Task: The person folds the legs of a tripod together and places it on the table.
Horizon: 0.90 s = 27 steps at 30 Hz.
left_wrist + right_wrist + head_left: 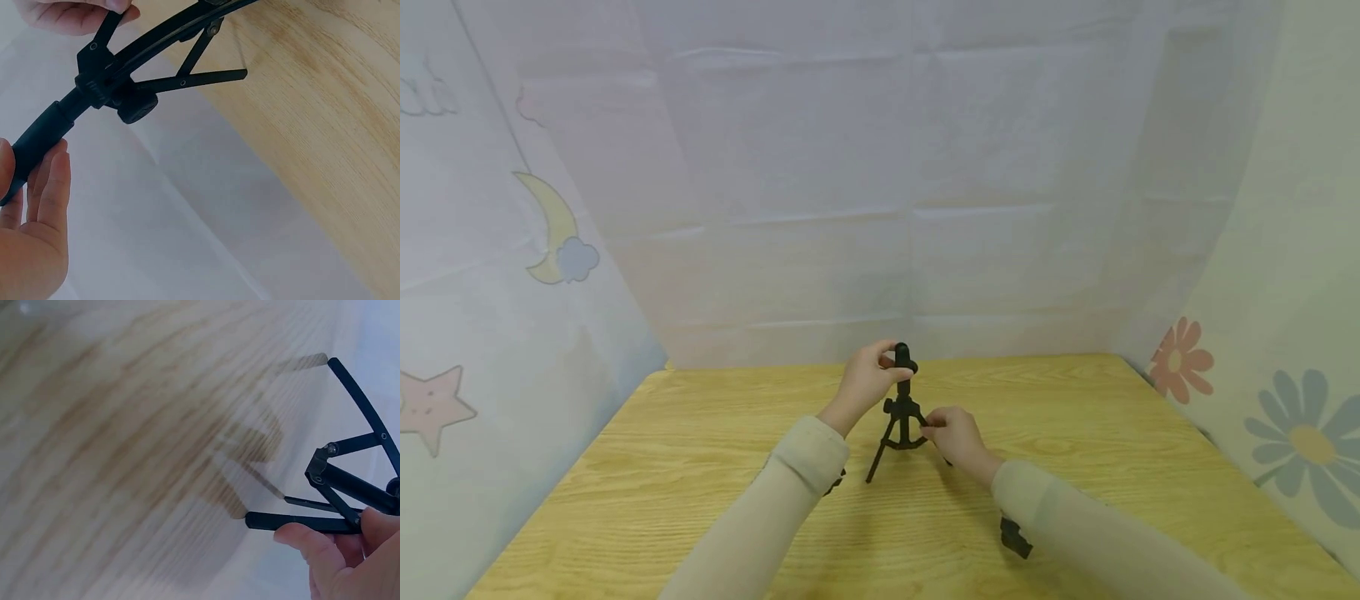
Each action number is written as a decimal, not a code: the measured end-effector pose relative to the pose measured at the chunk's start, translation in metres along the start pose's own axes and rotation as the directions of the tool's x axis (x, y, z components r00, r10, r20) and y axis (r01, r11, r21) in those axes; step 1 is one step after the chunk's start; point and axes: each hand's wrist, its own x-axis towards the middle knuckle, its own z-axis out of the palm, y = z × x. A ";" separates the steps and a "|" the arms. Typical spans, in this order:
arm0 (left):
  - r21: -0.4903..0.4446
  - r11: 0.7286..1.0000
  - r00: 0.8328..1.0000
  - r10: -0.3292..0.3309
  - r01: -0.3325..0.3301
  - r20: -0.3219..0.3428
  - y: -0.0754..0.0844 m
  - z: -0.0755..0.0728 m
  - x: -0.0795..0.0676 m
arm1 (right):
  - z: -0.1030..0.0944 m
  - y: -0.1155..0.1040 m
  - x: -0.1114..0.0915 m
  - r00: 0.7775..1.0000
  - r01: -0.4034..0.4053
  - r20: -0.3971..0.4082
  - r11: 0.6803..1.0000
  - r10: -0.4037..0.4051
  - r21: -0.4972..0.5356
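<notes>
A small black tripod [904, 423] stands upright with its legs spread on the wooden table [700, 483], in the middle of the head view. My left hand [863, 379] grips its upper column from the left, thumb and fingers on either side. Lower down, my right hand [957, 433] pinches the right leg between thumb and fingers. In the right wrist view that leg [300, 522] runs past my thumb, and the feet meet their dark reflections on the tabletop. A knob [137, 107] and the hinged braces show in the left wrist view.
A black object [1015, 537] lies partly hidden under my right sleeve. Another dark piece [835, 482] peeks out beside my left cuff. Pale fabric walls [910, 208] surround the table at the back and sides, printed with flowers, a moon and a star.
</notes>
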 end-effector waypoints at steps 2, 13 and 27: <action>-0.003 1.000 1.000 0.003 -0.003 -0.001 -0.001 0.000 -0.001 | 0.001 0.001 0.000 1.000 0.005 -0.008 1.000 -0.005 0.023; -0.045 0.999 1.000 0.012 -0.012 0.006 0.001 -0.002 -0.003 | 0.006 0.007 0.003 0.999 -0.042 -0.002 0.982 0.043 0.184; -0.091 0.996 1.000 0.015 -0.014 0.018 -0.003 -0.002 0.000 | 0.009 0.004 0.003 0.995 -0.096 0.002 0.940 0.101 0.328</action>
